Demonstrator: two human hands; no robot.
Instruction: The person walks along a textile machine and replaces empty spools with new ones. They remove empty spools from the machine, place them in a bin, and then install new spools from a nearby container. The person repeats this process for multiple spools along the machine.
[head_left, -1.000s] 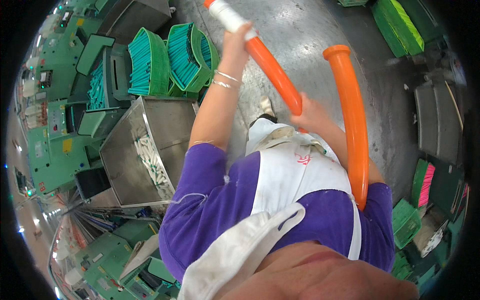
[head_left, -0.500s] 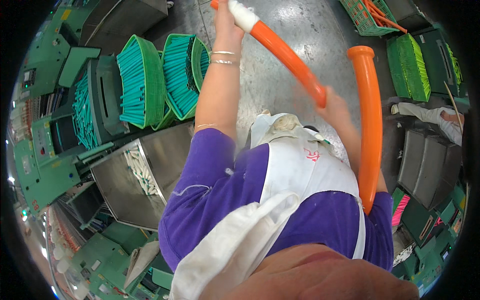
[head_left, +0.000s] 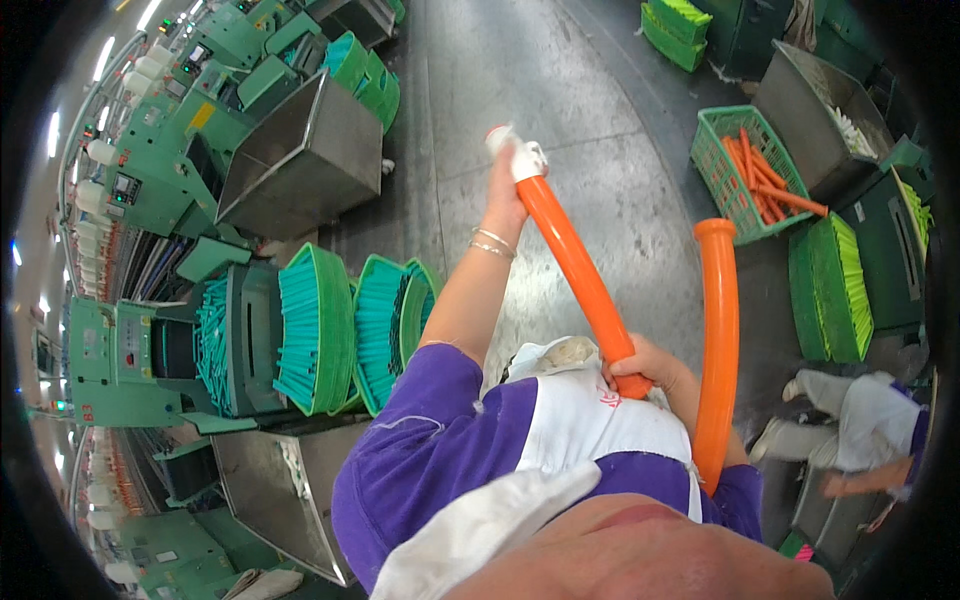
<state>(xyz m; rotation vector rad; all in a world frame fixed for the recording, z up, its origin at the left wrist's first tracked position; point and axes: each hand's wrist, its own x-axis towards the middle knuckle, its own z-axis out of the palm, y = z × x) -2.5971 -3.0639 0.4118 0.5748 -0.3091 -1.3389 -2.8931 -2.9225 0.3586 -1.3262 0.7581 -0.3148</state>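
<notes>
Between twelve and four o'clock slants an orange tube (head_left: 575, 265), the left hand (head_left: 510, 185) keeping a firm grip around its white-wrapped end, the right hand (head_left: 645, 365) around its lower end. Floor (head_left: 560, 60) stretches broadly at twelve, edged by a metal bin (head_left: 300, 160) at ten. At two, a green basket (head_left: 716, 190) holds orange rods (head_left: 755, 165); at nine, green crates (head_left: 335, 345) hold teal rods (head_left: 297, 325).

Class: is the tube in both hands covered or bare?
Partly covered: white material sits around the tube near its far end, at the left hand; bare orange shows from there to the right hand.
</notes>
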